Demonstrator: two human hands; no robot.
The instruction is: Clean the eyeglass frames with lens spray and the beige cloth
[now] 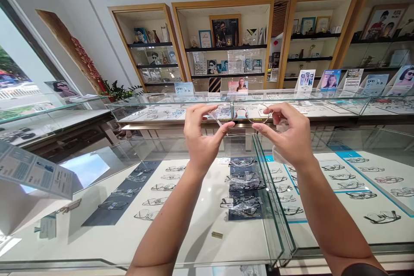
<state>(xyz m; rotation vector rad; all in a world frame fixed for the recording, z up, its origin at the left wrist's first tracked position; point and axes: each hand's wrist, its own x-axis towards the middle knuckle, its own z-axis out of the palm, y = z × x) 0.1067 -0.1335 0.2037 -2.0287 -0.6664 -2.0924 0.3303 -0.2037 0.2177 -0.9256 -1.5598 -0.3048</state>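
Note:
I hold a pair of thin-rimmed glasses (pixel 249 114) up in front of me over a glass display counter (pixel 207 241). My left hand (pixel 202 138) pinches the left side of the frame near its temple. My right hand (pixel 289 136) pinches the right lens rim, with a pale cloth (pixel 280 153) tucked under its palm. The lenses are clear and the frame is level.
Below the glass lie rows of spectacle frames (pixel 242 181), some in plastic sleeves. A leaflet stand (pixel 35 172) stands at my left. A second counter (pixel 291 103) and wall shelves (pixel 226 47) with pictures and posters are behind.

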